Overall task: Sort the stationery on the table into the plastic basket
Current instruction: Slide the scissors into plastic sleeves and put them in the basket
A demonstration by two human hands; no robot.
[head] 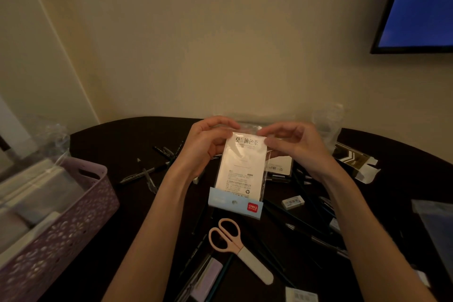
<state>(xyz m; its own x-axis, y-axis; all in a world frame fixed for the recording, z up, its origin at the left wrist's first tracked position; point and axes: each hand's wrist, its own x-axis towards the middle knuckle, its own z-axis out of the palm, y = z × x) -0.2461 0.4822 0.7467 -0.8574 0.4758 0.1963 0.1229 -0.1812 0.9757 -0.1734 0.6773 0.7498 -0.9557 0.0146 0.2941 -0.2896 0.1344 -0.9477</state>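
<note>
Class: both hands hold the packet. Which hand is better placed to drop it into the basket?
Left hand: the purple basket sits on its side of the packet; the right hand would probably cross over.

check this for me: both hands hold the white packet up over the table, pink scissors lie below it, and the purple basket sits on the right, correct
Not quite. The head view shows the purple basket on the left, not the right. The rest holds: the left hand and right hand hold the white packet above the pink scissors.

two bare forearms, no sleeves, bare grip (206,144)

"deli" logo on packet header card (252,207).
</note>
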